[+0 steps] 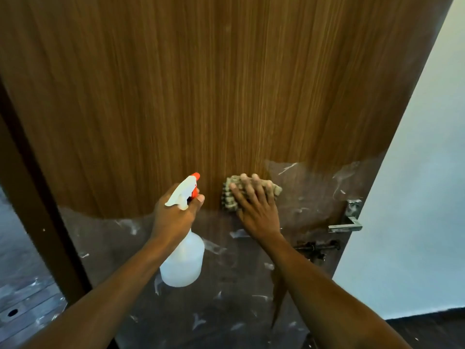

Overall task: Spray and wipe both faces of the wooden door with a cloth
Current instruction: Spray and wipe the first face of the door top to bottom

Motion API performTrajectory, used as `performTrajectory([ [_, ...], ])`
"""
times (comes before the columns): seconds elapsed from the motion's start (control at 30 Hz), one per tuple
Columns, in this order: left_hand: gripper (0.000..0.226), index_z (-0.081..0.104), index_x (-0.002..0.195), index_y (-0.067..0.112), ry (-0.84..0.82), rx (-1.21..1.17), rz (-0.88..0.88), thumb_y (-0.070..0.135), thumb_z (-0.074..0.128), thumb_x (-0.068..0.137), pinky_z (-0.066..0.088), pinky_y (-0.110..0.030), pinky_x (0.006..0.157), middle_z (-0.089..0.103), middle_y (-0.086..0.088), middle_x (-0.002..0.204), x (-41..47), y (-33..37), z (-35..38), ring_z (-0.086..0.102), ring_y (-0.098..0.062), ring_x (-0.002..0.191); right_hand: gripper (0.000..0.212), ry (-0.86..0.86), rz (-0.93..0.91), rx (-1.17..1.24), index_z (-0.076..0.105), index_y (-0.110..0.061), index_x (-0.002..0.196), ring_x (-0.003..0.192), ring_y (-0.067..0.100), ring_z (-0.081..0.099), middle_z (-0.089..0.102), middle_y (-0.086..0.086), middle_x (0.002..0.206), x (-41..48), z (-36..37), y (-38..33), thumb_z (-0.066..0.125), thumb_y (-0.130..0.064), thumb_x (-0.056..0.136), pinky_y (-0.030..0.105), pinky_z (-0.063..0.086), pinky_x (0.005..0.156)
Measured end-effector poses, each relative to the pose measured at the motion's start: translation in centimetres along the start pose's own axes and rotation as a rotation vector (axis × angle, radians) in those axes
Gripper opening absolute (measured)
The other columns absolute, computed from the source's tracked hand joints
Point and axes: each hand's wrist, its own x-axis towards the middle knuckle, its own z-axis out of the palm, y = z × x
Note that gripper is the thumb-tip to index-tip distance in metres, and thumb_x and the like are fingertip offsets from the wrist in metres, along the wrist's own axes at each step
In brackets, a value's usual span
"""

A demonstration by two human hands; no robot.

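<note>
Two hands share the work. Your right hand point(254, 207) lies flat, fingers straight and spread, pressing the cloth point(228, 201) against the wooden door point(201, 96). Your left hand point(173, 215) is curled round the neck of the spray bottle point(182, 260), just left of the cloth, nozzle aimed at the wood. The cloth sits where bare grain meets the grey, white-smeared lower band. That band runs below and right, toward the lever handle point(346, 224), so your right hand looks better placed to sweep it.
</note>
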Motion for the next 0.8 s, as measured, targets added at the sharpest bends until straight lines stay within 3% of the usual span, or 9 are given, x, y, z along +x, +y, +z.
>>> performTrajectory([
  [0.1,0.045,0.051,0.127,0.024,0.014,-0.008,-0.033,0.024,0.065,0.084,0.035,-0.001,0.071,0.050,0.018,0.113,-0.5,0.3,1.5,0.049,-0.002,0.101,0.080,0.014,0.379,0.047,0.014,-0.020,0.160,0.154,0.036,0.004,0.006,0.013,0.168,-1.3,-0.3,2.2,0.055,-0.035,0.093,0.057,0.006,0.123],
  [0.23,0.046,0.050,0.127,0.025,0.036,-0.010,-0.053,0.023,0.065,0.084,0.037,-0.006,0.077,0.048,0.018,0.113,-1.2,1.1,3.5,0.048,-0.002,0.101,0.074,0.169,0.876,0.149,0.007,-0.012,0.159,0.152,0.042,0.011,0.013,0.023,0.165,5.5,-3.1,3.9,0.039,-0.042,0.100,0.063,0.010,0.121],
  [0.3,0.047,0.049,0.129,0.022,0.032,-0.011,-0.074,0.024,0.065,0.084,0.039,-0.015,0.085,0.048,0.016,0.115,-1.2,1.6,4.5,0.047,-0.004,0.102,0.074,0.131,0.779,0.145,0.006,-0.015,0.159,0.152,0.043,0.009,0.010,0.021,0.165,7.1,-3.6,3.7,0.037,-0.045,0.100,0.062,0.005,0.121],
  [0.4,0.048,0.049,0.128,0.020,0.032,-0.029,-0.107,0.025,0.065,0.083,0.040,-0.021,0.087,0.053,0.008,0.122,-1.0,2.4,6.0,0.048,-0.007,0.102,0.071,0.049,0.250,0.091,0.013,-0.023,0.159,0.153,0.038,0.009,0.010,0.013,0.165,3.9,-2.3,3.8,0.044,-0.044,0.099,0.060,0.008,0.121],
  [0.47,0.048,0.050,0.127,0.019,0.015,-0.039,-0.101,0.024,0.066,0.083,0.040,-0.019,0.084,0.055,0.005,0.122,-1.0,2.7,7.2,0.049,-0.008,0.102,0.074,-0.001,0.156,0.075,0.010,-0.026,0.160,0.155,0.034,0.003,0.009,0.010,0.167,0.2,-1.2,4.9,0.049,-0.042,0.099,0.056,0.005,0.123],
  [0.57,0.043,0.050,0.121,0.023,-0.004,-0.049,-0.091,0.022,0.066,0.082,0.039,-0.016,0.082,0.051,0.011,0.114,-1.6,2.8,8.3,0.049,-0.007,0.100,0.078,-0.045,0.514,0.139,-0.005,-0.022,0.161,0.154,0.036,-0.001,-0.001,0.012,0.167,-3.4,-1.1,5.5,0.041,-0.042,0.100,0.052,-0.004,0.124],
  [0.7,0.046,0.048,0.125,0.022,-0.027,-0.018,-0.075,0.023,0.066,0.083,0.037,-0.017,0.085,0.046,0.014,0.111,-1.4,2.8,9.0,0.046,-0.005,0.100,0.074,0.097,1.303,0.373,-0.009,-0.013,0.159,0.155,0.031,-0.006,-0.009,0.012,0.168,3.2,-3.4,9.5,0.025,-0.048,0.103,0.056,0.005,0.123],
  [0.77,0.050,0.048,0.129,0.019,-0.042,-0.010,-0.072,0.025,0.066,0.082,0.038,-0.016,0.084,0.050,0.012,0.117,-1.1,2.5,9.2,0.047,-0.006,0.100,0.073,0.151,1.438,0.427,-0.006,-0.013,0.160,0.155,0.030,-0.007,-0.009,0.011,0.168,6.4,-4.8,11.5,0.022,-0.049,0.103,0.056,0.003,0.123],
  [0.8,0.051,0.049,0.129,0.019,-0.049,-0.017,-0.077,0.026,0.067,0.082,0.038,-0.014,0.082,0.054,0.008,0.122,-1.1,2.4,9.3,0.047,-0.006,0.100,0.072,0.150,1.387,0.409,-0.006,-0.014,0.160,0.155,0.030,-0.008,-0.009,0.011,0.168,6.7,-5.2,11.7,0.021,-0.049,0.103,0.056,0.001,0.124],
])
